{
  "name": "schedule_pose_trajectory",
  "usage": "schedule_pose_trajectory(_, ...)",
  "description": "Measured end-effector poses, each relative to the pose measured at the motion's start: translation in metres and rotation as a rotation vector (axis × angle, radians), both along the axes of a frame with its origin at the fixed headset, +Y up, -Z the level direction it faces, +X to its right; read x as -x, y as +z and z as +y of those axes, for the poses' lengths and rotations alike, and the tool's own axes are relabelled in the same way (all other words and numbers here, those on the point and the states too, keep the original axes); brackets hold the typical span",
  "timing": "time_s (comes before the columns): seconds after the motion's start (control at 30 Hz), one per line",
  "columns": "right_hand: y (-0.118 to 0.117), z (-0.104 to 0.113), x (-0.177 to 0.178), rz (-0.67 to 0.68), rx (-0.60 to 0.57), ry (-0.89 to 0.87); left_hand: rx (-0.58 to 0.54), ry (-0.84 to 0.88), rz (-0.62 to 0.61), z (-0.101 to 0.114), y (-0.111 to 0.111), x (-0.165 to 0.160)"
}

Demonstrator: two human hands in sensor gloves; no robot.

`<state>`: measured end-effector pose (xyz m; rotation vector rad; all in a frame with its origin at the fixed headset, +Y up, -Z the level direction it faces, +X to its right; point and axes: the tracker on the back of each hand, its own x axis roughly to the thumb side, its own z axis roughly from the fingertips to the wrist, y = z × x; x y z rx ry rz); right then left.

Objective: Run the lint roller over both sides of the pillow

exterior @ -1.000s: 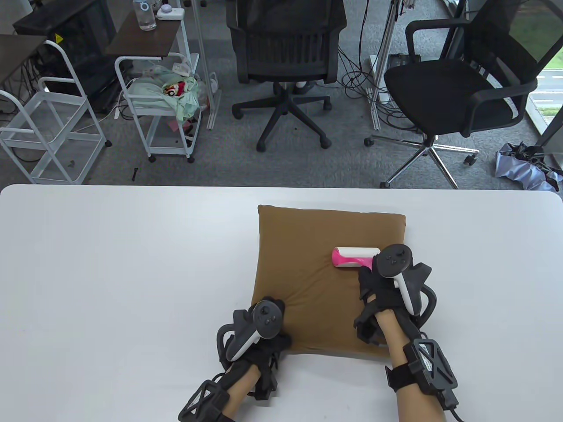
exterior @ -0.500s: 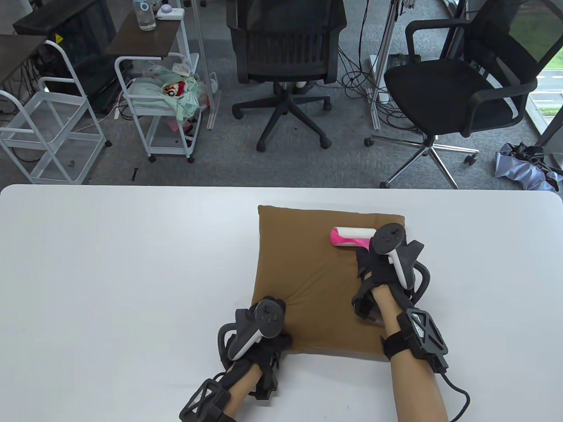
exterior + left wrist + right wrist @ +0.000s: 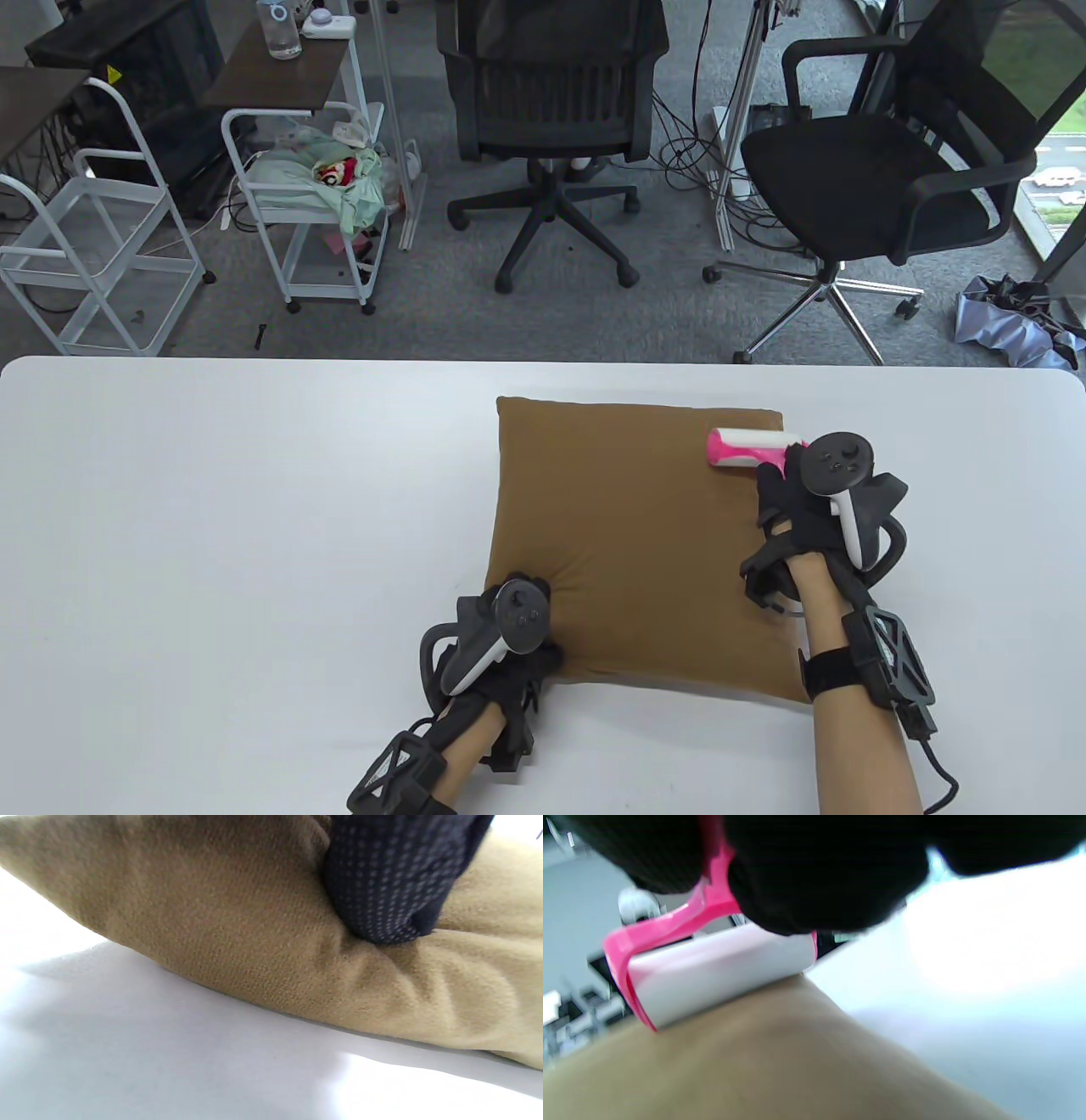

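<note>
A brown square pillow (image 3: 628, 535) lies flat on the white table (image 3: 212, 526). My right hand (image 3: 797, 501) grips the pink handle of a lint roller (image 3: 747, 447), whose white roll rests on the pillow's far right corner. In the right wrist view the roll (image 3: 712, 971) sits on the brown fabric (image 3: 755, 1069) near its edge. My left hand (image 3: 517, 654) presses down on the pillow's near left corner. In the left wrist view a gloved fingertip (image 3: 390, 887) dents the fabric (image 3: 212, 921).
Two black office chairs (image 3: 551, 110) (image 3: 874, 170) and white wire carts (image 3: 305, 195) stand on the floor beyond the table's far edge. The bare table top spreads wide to the left of the pillow and narrower to its right.
My right hand has pushed the roller away from me, then shifted it right, to the pillow's far right corner. My left hand has stayed on the near left corner.
</note>
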<state>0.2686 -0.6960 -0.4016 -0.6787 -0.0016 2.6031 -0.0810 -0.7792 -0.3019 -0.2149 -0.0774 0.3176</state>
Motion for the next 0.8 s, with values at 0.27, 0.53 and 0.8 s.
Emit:
schedule_pose_trajectory(0.27,0.042,-0.014,-0.008,0.146,0.11,0.015,-0.003,-0.017,-0.001,0.0,-0.001,-0.002)
schedule_pose_trajectory(0.53,0.11,-0.017,-0.019,0.222,0.154,-0.002,-0.007,-0.019,-0.005,-0.001,0.0,-0.001)
schedule_pose_trajectory(0.8,0.168,-0.019,-0.024,0.254,0.169,0.012,-0.006,-0.004,-0.008,-0.002,0.001,0.001)
